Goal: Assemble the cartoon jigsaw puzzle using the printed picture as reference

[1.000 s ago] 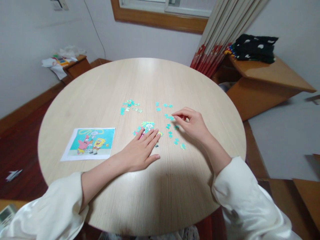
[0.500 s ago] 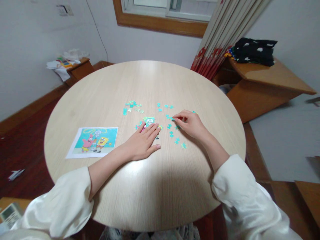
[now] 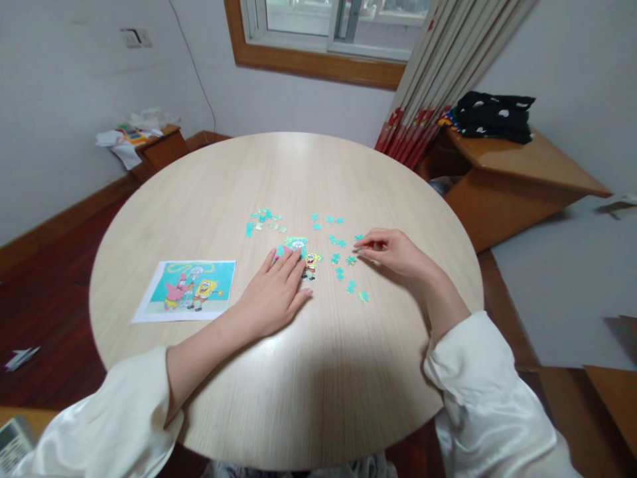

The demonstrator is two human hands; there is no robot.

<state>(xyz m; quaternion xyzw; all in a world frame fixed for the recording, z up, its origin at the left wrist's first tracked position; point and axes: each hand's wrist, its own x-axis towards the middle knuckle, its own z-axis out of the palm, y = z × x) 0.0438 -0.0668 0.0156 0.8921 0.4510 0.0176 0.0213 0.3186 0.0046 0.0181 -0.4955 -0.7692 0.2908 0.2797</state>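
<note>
My left hand (image 3: 271, 292) lies flat, fingers stretched over the left part of a partly joined jigsaw puzzle (image 3: 312, 264). A yellow square figure and a pale teal face show past my fingers; the rest is covered. My right hand (image 3: 395, 252) hovers just over the table to the right, thumb and index finger brought together. Whether a piece sits between those fingertips is too small to make out. Just below them lies a teal puzzle piece (image 3: 351, 261), and another teal piece (image 3: 359, 238) is beside the index finger. Several loose pieces (image 3: 340, 273) are scattered between the hands.
A printed reference picture (image 3: 192, 287) of the cartoon figures lies left of my left forearm. Beyond the puzzle is a cluster of loose pieces (image 3: 265, 216). All this rests on a round wooden table (image 3: 298, 172). A wooden cabinet (image 3: 537, 166) with dark cloth stands at the right.
My right hand has moved right, away from the upper loose pieces. My left hand has shifted slightly left and down, uncovering the yellow figure. The view has tilted up a little.
</note>
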